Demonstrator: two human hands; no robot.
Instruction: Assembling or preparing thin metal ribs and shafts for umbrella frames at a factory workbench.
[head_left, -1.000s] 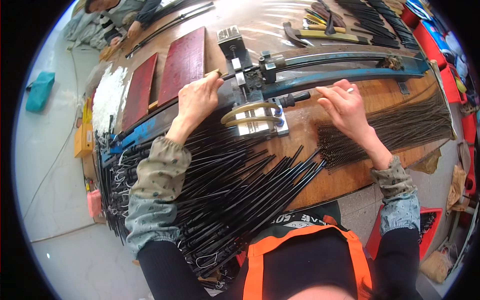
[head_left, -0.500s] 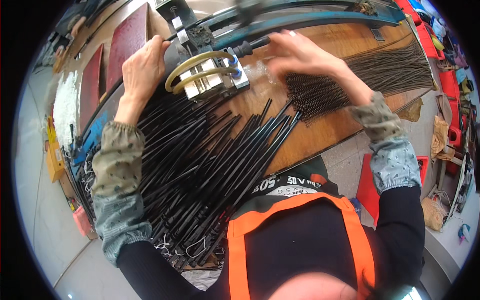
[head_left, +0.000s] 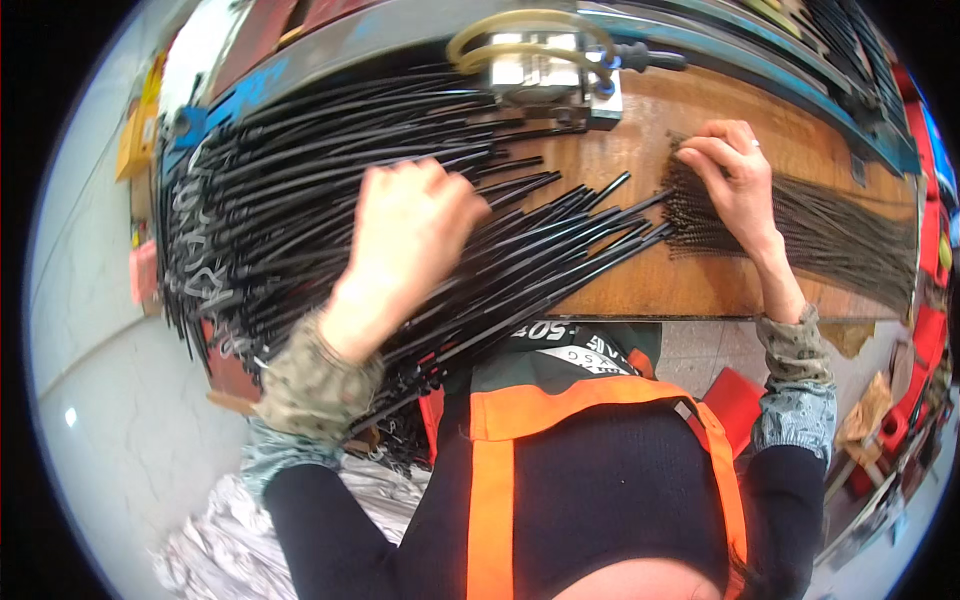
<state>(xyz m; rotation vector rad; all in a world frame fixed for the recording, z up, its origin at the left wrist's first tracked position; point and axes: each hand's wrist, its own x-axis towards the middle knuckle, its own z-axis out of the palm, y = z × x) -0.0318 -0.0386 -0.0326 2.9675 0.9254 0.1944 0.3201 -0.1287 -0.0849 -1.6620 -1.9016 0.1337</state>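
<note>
Over a broad pile of black rods [head_left: 300, 190], my left hand [head_left: 410, 230] has its fingers curled under. The hand is slightly blurred, and whatever it grips, if anything, is hidden beneath it. On the right, my right hand [head_left: 735, 180] pinches thumb and fingers together at the left ends of a bundle of long thin coil springs [head_left: 840, 230]. A spring end shows at its fingertips. Several black rods reach right, close to the springs' ends. Beyond the rods, apart from both hands, is a metal clamping block [head_left: 540, 75] with yellowish hoses.
A blue-grey rail [head_left: 840, 125] runs along the far side of the wooden tabletop [head_left: 610, 285]. Under the table's near edge is a red bin [head_left: 732, 405]. White cloth [head_left: 240, 530] lies at the lower left. Red bins [head_left: 930, 250] line the right side.
My left hand has left the machine beside the clamping block and come nearer, over the rods. My right hand has moved from beside the block to the springs and closed. The view has shifted.
</note>
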